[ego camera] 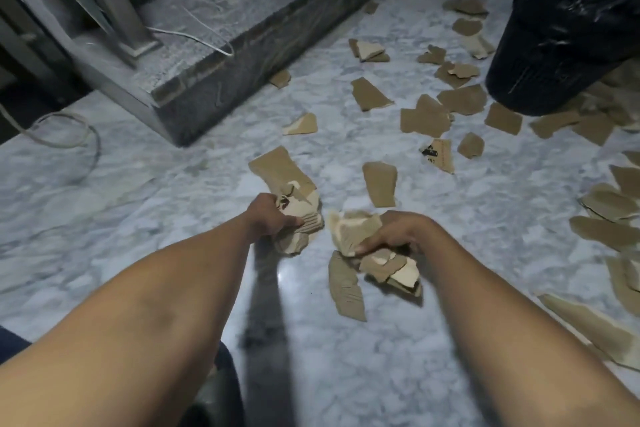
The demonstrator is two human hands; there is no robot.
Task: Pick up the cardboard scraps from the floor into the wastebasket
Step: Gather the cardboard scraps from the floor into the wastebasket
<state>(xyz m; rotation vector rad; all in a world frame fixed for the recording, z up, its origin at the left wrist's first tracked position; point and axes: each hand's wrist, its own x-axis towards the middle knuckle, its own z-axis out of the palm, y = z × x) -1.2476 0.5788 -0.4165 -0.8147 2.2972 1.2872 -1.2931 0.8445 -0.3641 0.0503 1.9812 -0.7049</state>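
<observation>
Brown cardboard scraps lie scattered over the marble floor [156, 211]. My left hand [268, 215] grips a bunch of scraps [294, 198] near the middle of the view. My right hand [394, 230] grips another bunch of scraps [349, 232], with more pieces [398, 270] under it. A long scrap [344, 286] lies just below the right hand. The black wastebasket [561, 35], lined with a dark bag, stands at the upper right, with several scraps [422, 118] on the floor beside it.
A dark stone step [277, 31] with a metal post [117, 3] and a white cable [194, 35] fills the upper left. A looped cable [65, 135] lies at the left. More scraps [609, 204] line the right edge.
</observation>
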